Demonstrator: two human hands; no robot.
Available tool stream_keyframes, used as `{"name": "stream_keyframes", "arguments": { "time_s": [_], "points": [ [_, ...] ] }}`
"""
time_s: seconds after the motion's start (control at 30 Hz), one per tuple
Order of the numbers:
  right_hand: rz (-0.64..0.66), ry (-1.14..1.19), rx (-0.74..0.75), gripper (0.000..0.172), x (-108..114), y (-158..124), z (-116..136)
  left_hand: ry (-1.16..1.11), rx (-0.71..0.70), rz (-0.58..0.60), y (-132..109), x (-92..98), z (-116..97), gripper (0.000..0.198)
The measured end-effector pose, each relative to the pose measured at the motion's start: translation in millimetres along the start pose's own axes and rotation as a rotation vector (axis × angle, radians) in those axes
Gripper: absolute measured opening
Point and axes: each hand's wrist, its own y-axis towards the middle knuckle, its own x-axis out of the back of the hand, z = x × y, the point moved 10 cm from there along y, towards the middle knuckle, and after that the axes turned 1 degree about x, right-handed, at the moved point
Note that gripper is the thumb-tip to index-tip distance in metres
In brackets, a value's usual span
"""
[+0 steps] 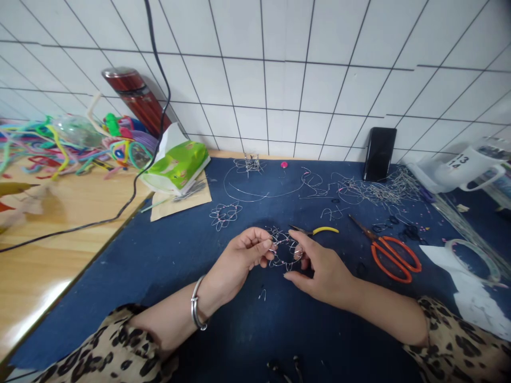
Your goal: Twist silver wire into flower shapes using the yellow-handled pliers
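Between my hands is a ring of thin silver wire loops with small pink beads, held above the dark blue mat. My left hand, a silver bangle at its wrist, pinches the ring's left side between thumb and fingers. Curled round the right side is my right hand; its index finger touches the upper rim, its thumb sits apart near the lower rim, and other fingertips show behind the wire. Yellow-handled pliers lie just beyond. A similar beaded wire flower rests to the left, and a small bent wire piece lies below.
Orange-handled scissors lie at right, before a tangle of wire. A black phone leans on the tiled wall near a white mug. At left are a tissue pack, a red flask and a black cable.
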Motion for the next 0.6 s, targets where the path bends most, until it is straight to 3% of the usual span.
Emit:
{"name": "stream_keyframes", "arguments": {
  "time_s": [0.6],
  "points": [
    [-0.036, 0.03, 0.012, 0.069, -0.5, -2.1, -3.0, 0.02, -0.002, 0.009, 0.6, -1.6, -0.3, 0.009]
  ]
}}
